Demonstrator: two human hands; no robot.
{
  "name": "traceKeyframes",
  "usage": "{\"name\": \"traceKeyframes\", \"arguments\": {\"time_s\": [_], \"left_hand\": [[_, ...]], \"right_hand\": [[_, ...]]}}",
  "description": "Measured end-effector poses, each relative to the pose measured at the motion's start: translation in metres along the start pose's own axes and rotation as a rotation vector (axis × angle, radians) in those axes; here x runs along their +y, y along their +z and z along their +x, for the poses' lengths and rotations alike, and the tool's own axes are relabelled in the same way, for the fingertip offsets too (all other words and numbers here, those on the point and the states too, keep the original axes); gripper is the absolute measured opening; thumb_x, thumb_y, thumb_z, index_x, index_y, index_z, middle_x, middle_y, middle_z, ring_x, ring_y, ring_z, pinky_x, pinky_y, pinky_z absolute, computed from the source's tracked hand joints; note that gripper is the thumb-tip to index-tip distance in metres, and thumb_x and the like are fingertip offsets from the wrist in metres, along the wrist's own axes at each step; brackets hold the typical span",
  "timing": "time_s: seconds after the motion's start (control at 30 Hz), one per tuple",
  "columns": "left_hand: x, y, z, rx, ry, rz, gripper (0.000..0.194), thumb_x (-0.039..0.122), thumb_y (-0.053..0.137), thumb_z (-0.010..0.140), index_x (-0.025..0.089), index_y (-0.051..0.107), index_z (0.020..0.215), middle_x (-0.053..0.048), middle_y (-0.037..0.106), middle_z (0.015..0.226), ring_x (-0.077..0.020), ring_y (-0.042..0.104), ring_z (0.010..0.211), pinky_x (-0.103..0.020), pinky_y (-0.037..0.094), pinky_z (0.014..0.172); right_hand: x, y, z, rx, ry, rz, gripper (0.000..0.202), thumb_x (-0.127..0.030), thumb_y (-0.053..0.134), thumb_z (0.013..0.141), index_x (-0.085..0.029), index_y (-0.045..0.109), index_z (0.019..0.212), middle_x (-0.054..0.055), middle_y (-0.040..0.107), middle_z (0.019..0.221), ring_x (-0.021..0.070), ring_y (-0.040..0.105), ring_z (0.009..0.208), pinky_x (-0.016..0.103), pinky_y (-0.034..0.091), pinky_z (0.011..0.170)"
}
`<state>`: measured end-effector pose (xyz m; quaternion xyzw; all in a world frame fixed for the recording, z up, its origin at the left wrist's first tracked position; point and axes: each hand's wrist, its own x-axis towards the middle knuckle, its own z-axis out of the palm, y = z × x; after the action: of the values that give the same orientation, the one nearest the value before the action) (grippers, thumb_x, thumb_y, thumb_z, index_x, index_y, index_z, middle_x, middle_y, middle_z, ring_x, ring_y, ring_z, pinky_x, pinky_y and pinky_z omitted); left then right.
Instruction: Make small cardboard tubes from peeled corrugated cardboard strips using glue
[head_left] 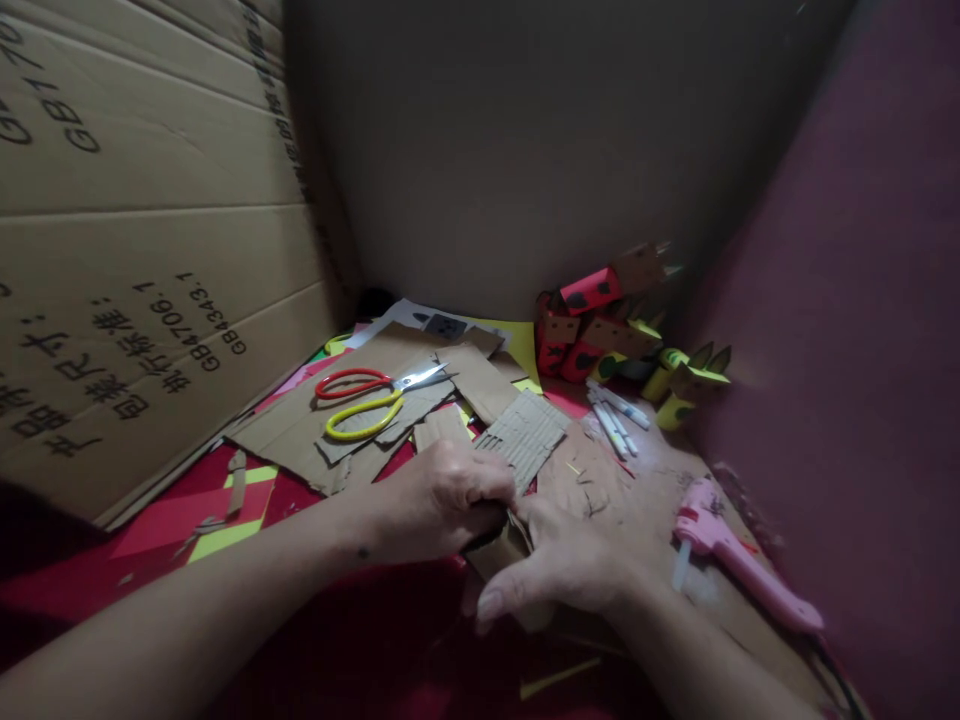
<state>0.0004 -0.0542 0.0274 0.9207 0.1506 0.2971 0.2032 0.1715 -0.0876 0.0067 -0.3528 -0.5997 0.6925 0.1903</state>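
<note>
In the middle of the head view, both hands meet on a small folded piece of brown cardboard [499, 552]. My left hand [442, 500] is closed at its upper edge, fingers curled under and partly hidden. From the right, my right hand [559, 560] grips the same piece, thumb along its near side. Just beyond the hands lies a corrugated cardboard scrap [525, 438]. Scissors [390, 398] with one red and one yellow handle rest, blades apart, on flat cardboard behind my left hand.
A pink glue gun [739, 560] lies at the right, near several white markers [619, 415]. Red and yellow paper figures [592, 335] with cardboard heads stand at the back. A large printed carton [150, 220] walls the left side; coloured paper [217, 515] lies before it.
</note>
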Motion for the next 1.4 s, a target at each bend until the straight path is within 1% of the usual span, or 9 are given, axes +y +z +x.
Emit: {"name": "traceKeyframes", "arguments": {"time_s": [0.1,0.3,0.47,0.63,0.83,1.0,1.13,1.3,1.4], "left_hand": [[0.001,-0.003,0.0,-0.055,-0.011,-0.003,0.024,-0.003,0.047,0.071,0.013,0.063,0.078,-0.002,0.062,0.07,-0.0096,0.056,0.063,-0.018,0.043,0.056],[0.007,-0.003,0.001,-0.085,0.038,0.026,0.024,-0.004,0.045,0.074,0.014,0.062,0.075,-0.002,0.06,0.071,-0.0089,0.054,0.062,-0.018,0.042,0.055],[0.006,0.0,0.001,-0.007,0.045,0.001,0.026,-0.008,0.044,0.068,0.011,0.06,0.075,-0.002,0.06,0.067,-0.0087,0.055,0.061,-0.017,0.043,0.057],[0.004,-0.004,0.004,-0.189,0.031,-0.08,0.031,-0.008,0.047,0.07,0.013,0.066,0.082,-0.003,0.063,0.075,-0.0094,0.058,0.067,-0.017,0.044,0.059],[0.009,0.002,0.001,-0.096,0.095,-0.07,0.027,-0.003,0.046,0.075,0.014,0.066,0.077,-0.002,0.061,0.064,-0.0092,0.056,0.058,-0.017,0.043,0.053],[0.008,0.001,0.002,-0.123,0.044,-0.182,0.024,-0.002,0.048,0.074,0.013,0.066,0.076,-0.002,0.059,0.064,-0.009,0.055,0.058,-0.017,0.044,0.053],[0.004,-0.002,0.003,-0.129,-0.033,-0.29,0.023,-0.001,0.051,0.076,0.015,0.069,0.078,-0.004,0.06,0.078,-0.0107,0.058,0.07,-0.019,0.047,0.062],[0.007,0.002,0.001,-0.083,-0.026,-0.379,0.025,-0.003,0.051,0.074,0.015,0.068,0.07,-0.004,0.061,0.075,-0.0104,0.059,0.066,-0.019,0.048,0.06],[0.007,0.005,0.001,-0.051,-0.056,-0.399,0.022,0.001,0.052,0.078,0.015,0.068,0.069,-0.004,0.061,0.074,-0.0103,0.059,0.065,-0.019,0.047,0.059]], "right_hand": [[0.003,-0.001,0.001,-0.029,0.085,0.124,0.056,-0.026,0.082,0.052,-0.011,0.059,0.101,0.0,0.066,0.066,0.0122,0.063,0.056,0.024,0.051,0.056],[0.01,-0.001,0.002,-0.141,0.141,0.247,0.032,-0.023,0.081,0.056,-0.008,0.062,0.078,0.002,0.066,0.064,0.0119,0.063,0.051,0.023,0.052,0.051],[0.012,0.002,0.002,-0.185,0.179,0.388,0.033,-0.021,0.077,0.062,-0.008,0.059,0.087,0.004,0.066,0.06,0.013,0.062,0.047,0.021,0.05,0.045],[0.013,0.004,0.004,-0.243,0.127,0.419,0.05,-0.013,0.08,0.056,-0.01,0.058,0.101,0.002,0.068,0.062,0.0144,0.065,0.051,0.025,0.053,0.049],[0.014,0.007,0.003,-0.288,0.167,0.45,0.027,-0.014,0.079,0.055,-0.005,0.062,0.074,0.004,0.067,0.06,0.0121,0.062,0.048,0.025,0.054,0.051],[0.018,0.007,0.005,-0.256,0.139,0.491,0.029,-0.011,0.08,0.052,-0.005,0.062,0.074,0.004,0.066,0.06,0.0115,0.061,0.047,0.021,0.052,0.047],[0.013,0.007,0.006,-0.339,0.173,0.544,0.03,-0.013,0.079,0.051,-0.006,0.062,0.074,0.001,0.063,0.055,0.0113,0.059,0.044,0.023,0.051,0.046],[0.01,0.009,0.006,-0.175,0.067,0.515,0.039,-0.007,0.082,0.041,-0.008,0.063,0.074,0.001,0.066,0.062,0.0105,0.061,0.056,0.021,0.052,0.057],[0.013,0.008,0.005,-0.241,0.086,0.489,0.036,-0.016,0.082,0.05,-0.006,0.062,0.078,0.005,0.067,0.061,0.0122,0.061,0.052,0.025,0.053,0.055]]}}
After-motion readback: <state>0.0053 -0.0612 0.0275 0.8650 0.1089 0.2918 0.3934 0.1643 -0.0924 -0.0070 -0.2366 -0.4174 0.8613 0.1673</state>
